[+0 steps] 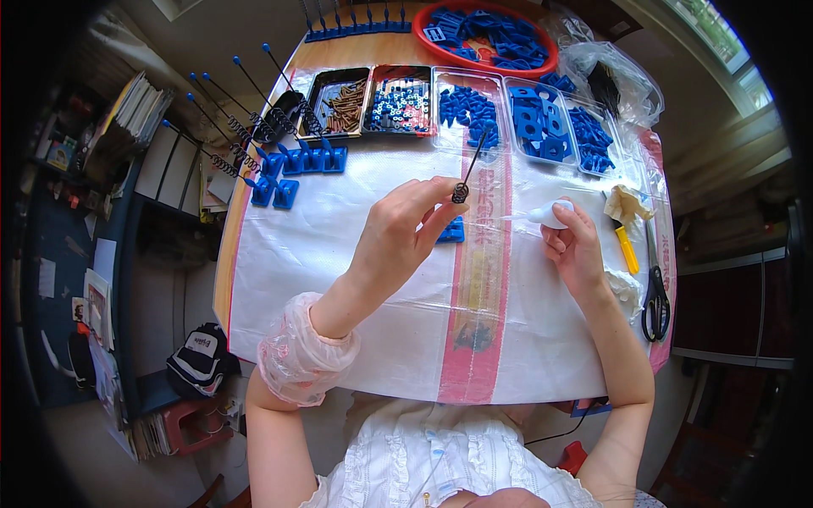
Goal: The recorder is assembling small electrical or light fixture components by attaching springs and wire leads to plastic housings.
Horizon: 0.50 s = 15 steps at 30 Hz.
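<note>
My left hand (405, 230) pinches a thin black rod with a coiled spring (462, 188) at its lower end, holding it tilted above the white table cover. A blue plastic base (453, 230) lies just behind that hand, partly hidden. My right hand (574, 244) grips a small white squeeze bottle (549, 214) whose thin nozzle points left toward the spring. The two hands are a short gap apart.
Finished blue bases with spring rods (279, 165) stand at the left. Trays of brown screws (341, 102), small washers (400, 106) and blue parts (529, 123) line the back, with a red bowl (488, 35) behind. Scissors (656, 292) and a yellow tool (627, 248) lie right.
</note>
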Each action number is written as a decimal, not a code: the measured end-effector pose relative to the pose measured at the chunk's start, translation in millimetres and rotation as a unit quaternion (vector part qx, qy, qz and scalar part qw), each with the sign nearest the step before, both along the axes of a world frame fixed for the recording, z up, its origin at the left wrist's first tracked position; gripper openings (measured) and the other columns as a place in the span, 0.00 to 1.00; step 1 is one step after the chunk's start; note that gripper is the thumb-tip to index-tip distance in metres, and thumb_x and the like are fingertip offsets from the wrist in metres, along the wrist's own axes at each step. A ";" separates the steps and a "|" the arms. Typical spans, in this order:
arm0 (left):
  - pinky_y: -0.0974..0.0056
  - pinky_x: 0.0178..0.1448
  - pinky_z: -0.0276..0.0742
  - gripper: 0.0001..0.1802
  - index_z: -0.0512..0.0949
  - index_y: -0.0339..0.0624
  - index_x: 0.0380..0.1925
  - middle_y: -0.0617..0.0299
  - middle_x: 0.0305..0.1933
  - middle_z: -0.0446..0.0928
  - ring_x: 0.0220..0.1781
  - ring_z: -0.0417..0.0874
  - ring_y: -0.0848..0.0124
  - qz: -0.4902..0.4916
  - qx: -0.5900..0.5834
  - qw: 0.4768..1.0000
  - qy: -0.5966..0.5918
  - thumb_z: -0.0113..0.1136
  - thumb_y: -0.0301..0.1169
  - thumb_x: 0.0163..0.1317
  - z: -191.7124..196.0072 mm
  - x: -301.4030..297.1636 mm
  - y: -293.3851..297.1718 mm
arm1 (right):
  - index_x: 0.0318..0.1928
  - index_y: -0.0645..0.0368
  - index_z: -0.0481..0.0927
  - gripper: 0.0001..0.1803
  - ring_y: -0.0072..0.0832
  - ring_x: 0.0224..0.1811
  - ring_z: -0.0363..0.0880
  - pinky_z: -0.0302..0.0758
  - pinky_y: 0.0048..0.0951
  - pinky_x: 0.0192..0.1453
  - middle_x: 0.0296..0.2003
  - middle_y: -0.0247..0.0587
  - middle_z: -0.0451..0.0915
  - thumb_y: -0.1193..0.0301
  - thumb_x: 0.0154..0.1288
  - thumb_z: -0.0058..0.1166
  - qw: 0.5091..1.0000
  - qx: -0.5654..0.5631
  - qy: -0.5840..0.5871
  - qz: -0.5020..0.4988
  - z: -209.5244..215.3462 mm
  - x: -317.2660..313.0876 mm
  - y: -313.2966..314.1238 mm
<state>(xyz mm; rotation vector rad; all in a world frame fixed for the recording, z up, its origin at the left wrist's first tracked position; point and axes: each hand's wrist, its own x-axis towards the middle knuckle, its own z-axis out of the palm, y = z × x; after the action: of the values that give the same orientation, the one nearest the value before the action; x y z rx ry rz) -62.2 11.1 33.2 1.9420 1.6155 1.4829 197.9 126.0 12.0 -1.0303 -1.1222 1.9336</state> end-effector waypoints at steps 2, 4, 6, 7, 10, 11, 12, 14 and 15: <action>0.71 0.28 0.70 0.10 0.84 0.41 0.48 0.63 0.30 0.79 0.27 0.75 0.76 0.000 0.004 1.000 0.002 0.69 0.29 0.70 -2.3 -1.1 0.4 | 0.45 0.52 0.79 0.11 0.08 0.23 0.65 0.60 0.15 0.26 0.30 0.24 0.78 0.60 0.74 0.59 1.000 0.000 0.001 0.003 -0.4 -0.9 -0.3; 0.71 0.29 0.70 0.10 0.84 0.41 0.48 0.63 0.30 0.79 0.28 0.75 0.76 0.001 0.003 1.000 0.002 0.69 0.29 0.70 -3.5 -1.6 0.1 | 0.45 0.52 0.79 0.11 0.08 0.23 0.65 0.60 0.15 0.27 0.30 0.24 0.78 0.60 0.74 0.59 1.000 0.002 0.001 0.006 -0.7 -1.2 -0.4; 0.71 0.29 0.70 0.10 0.84 0.41 0.48 0.63 0.30 0.79 0.28 0.75 0.76 0.002 0.000 1.000 0.000 0.69 0.29 0.70 -3.7 -1.6 -0.1 | 0.46 0.52 0.79 0.10 0.08 0.23 0.65 0.60 0.16 0.27 0.30 0.24 0.78 0.60 0.74 0.59 1.000 0.004 0.002 0.009 -0.7 -1.1 -0.3; 0.71 0.29 0.70 0.10 0.84 0.41 0.48 0.63 0.30 0.79 0.28 0.75 0.76 0.001 -0.002 1.000 -0.001 0.69 0.30 0.70 -2.8 -1.2 -0.1 | 0.46 0.52 0.79 0.10 0.08 0.23 0.65 0.60 0.16 0.27 0.30 0.24 0.78 0.60 0.74 0.59 1.000 0.005 0.000 0.007 -0.5 -1.1 -0.2; 0.71 0.29 0.71 0.10 0.84 0.41 0.48 0.62 0.30 0.79 0.28 0.75 0.76 0.001 -0.005 1.000 0.000 0.69 0.30 0.70 -1.0 -0.5 -0.5 | 0.46 0.52 0.79 0.10 0.08 0.23 0.65 0.60 0.16 0.26 0.29 0.24 0.78 0.60 0.74 0.59 1.000 0.007 -0.002 0.006 0.6 -1.8 -0.5; 0.71 0.29 0.71 0.10 0.84 0.41 0.48 0.62 0.30 0.79 0.28 0.75 0.76 0.001 -0.003 1.000 0.000 0.69 0.30 0.70 -1.8 -0.9 -0.3 | 0.46 0.52 0.79 0.10 0.08 0.23 0.66 0.60 0.16 0.26 0.29 0.24 0.78 0.60 0.74 0.59 1.000 0.006 -0.001 0.008 0.8 -2.5 -1.1; 0.71 0.29 0.71 0.10 0.84 0.40 0.48 0.62 0.30 0.79 0.28 0.75 0.76 0.002 -0.001 1.000 0.000 0.69 0.30 0.70 -2.7 -1.2 -0.2 | 0.46 0.52 0.79 0.10 0.08 0.23 0.66 0.60 0.16 0.26 0.29 0.25 0.78 0.60 0.74 0.59 1.000 0.005 0.000 0.010 0.9 -2.9 -1.6; 0.70 0.29 0.71 0.10 0.84 0.40 0.48 0.62 0.30 0.79 0.28 0.75 0.76 0.002 0.007 1.000 -0.001 0.69 0.30 0.70 -4.0 -1.5 0.0 | 0.46 0.52 0.79 0.10 0.08 0.23 0.66 0.60 0.16 0.26 0.30 0.25 0.78 0.60 0.74 0.59 1.000 0.005 0.004 0.012 0.4 -2.6 -1.2; 0.70 0.29 0.71 0.10 0.84 0.40 0.48 0.62 0.30 0.79 0.28 0.76 0.76 0.002 0.012 1.000 -0.001 0.69 0.30 0.70 -4.2 -1.6 0.3 | 0.45 0.52 0.79 0.10 0.08 0.24 0.66 0.60 0.16 0.26 0.30 0.25 0.78 0.61 0.74 0.59 1.000 0.005 0.007 0.013 0.2 -2.3 -0.8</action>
<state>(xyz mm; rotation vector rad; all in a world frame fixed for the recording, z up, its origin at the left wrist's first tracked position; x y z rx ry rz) -63.9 11.4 29.0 1.9513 1.6086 1.5107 195.6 125.2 12.2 -0.9994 -1.1430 1.9504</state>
